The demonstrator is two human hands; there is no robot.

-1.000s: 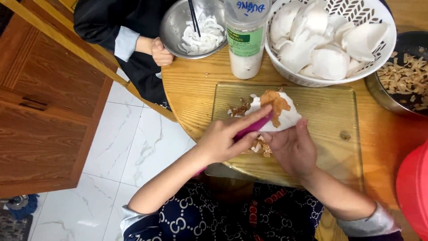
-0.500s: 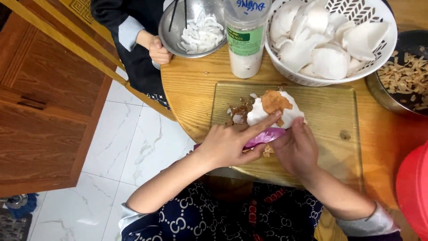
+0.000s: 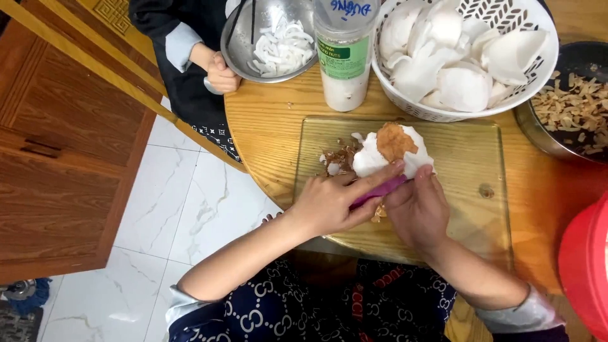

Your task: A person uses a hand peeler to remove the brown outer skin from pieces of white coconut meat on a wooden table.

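One coconut piece on glass board; left hand fingers wrapped round pink peeler, right hand fingers steadying piece. Far: one white basket, one jar, two metal bowls.

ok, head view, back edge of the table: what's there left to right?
Metal bowl of white strips → plastic jar with green label → white basket of peeled coconut pieces → dark bowl of brown shavings.

**Peeling coconut at the round table**

The left hand holds a pink peeler against a white coconut piece with a brown patch. The right hand steadies it on the glass board. Brown peelings lie beside it. A white basket holds more pieces.
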